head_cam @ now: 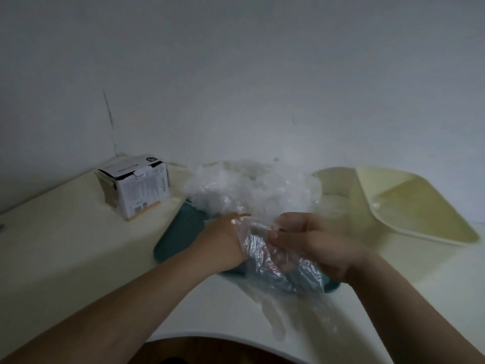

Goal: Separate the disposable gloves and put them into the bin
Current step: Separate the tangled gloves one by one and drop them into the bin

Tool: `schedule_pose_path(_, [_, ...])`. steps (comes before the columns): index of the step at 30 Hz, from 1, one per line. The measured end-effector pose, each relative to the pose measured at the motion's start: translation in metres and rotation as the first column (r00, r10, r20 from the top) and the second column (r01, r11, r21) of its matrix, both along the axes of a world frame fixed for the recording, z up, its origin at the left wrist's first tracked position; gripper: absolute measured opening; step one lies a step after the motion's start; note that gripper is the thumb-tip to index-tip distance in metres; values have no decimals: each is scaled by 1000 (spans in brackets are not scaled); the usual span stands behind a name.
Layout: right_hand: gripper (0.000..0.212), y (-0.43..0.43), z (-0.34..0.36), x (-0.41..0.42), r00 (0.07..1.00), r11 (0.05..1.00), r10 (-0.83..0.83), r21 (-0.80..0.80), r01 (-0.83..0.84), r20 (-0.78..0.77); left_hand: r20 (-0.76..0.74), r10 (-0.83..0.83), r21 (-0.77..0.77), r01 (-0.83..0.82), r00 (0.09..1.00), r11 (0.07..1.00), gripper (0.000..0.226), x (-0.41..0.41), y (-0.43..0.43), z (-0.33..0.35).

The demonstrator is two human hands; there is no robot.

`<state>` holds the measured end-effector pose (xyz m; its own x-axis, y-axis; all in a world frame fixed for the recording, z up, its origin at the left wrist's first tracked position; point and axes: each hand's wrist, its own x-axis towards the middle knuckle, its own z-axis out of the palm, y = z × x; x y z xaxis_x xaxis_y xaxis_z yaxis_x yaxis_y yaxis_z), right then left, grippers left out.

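Observation:
A heap of clear disposable gloves [249,187] lies piled in a dark teal tray [181,232] at the middle of the table. In front of the heap, both hands hold one thin clear glove [278,269], which hangs crumpled down over the tray's front edge. My left hand [225,243] grips its left side. On the other side, my right hand [309,243] pinches the glove's top edge between thumb and fingers. A cream bin [420,206] stands to the right of the heap, with a few clear gloves inside its left part [333,203].
A white printed cardboard box [136,187] stands at the back left of the cream table [65,232], near the wall corner. The table's curved front edge [210,334] runs below the hands, with dark floor beneath it.

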<state>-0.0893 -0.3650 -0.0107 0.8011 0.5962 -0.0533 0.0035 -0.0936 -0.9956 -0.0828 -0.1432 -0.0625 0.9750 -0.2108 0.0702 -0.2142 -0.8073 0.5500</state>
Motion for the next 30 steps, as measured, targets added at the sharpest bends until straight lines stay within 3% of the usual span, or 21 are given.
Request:
schedule_pose_path(1, [25, 2, -1, 0, 1000, 1000, -13, 7, 13, -1, -14, 3, 15, -2, 1000, 1000, 52, 8, -1, -7])
schedule_pose_path(4, [32, 7, -9, 9, 990, 989, -138, 55, 139, -9, -93, 63, -14, -64, 994, 998, 9, 19, -5, -9])
schedule_pose_path(7, [16, 8, -21, 23, 951, 948, -299, 91, 305, -76, -79, 98, -332, -119, 992, 936, 28, 13, -2, 4])
schedule_pose_path(10, [13, 8, -28, 32, 919, 921, -372, 73, 384, -130, -151, 101, -450, -160, 983, 879, 35, 1, 8, 21])
schedule_pose_path(12, [14, 8, -31, 36, 893, 896, -429, 60, 440, -139, -86, 147, -358, -168, 985, 918, 39, -6, 16, 33])
schedule_pose_path(15, [13, 9, -33, 39, 850, 851, -511, 66, 522, -126, 196, 161, 29, -170, 967, 985, 41, -10, 30, 45])
schedule_pose_path(17, [17, 10, -30, 39, 864, 863, -497, 56, 502, -87, 443, 143, 219, -261, 885, 940, 30, -8, 40, 48])
schedule_pose_path(18, [22, 10, -28, 38, 886, 887, -461, 18, 462, -47, 528, 138, 217, -290, 838, 932, 28, -5, 44, 50])
schedule_pose_path(19, [26, 8, -23, 36, 913, 912, -409, -39, 409, 2, 562, 150, 151, -278, 813, 949, 27, -3, 47, 52])
schedule_pose_path(21, [32, 5, -7, 31, 956, 948, -272, -139, 285, 110, 504, 222, -129, -182, 835, 975, 20, -1, 45, 62])
schedule_pose_path(25, [28, -4, 28, 20, 990, 991, -37, -121, 54, 139, 312, 343, -569, -115, 886, 814, 13, 3, 39, 87])
schedule_pose_path(27, [28, -4, 36, 17, 985, 993, -23, -109, 42, 172, 266, 365, -654, -111, 892, 748, 9, 7, 36, 95])
schedule_pose_path(30, [25, -2, 40, 9, 965, 992, -78, -74, 99, 249, 160, 285, -654, -115, 945, 748, 3, 14, 27, 98])
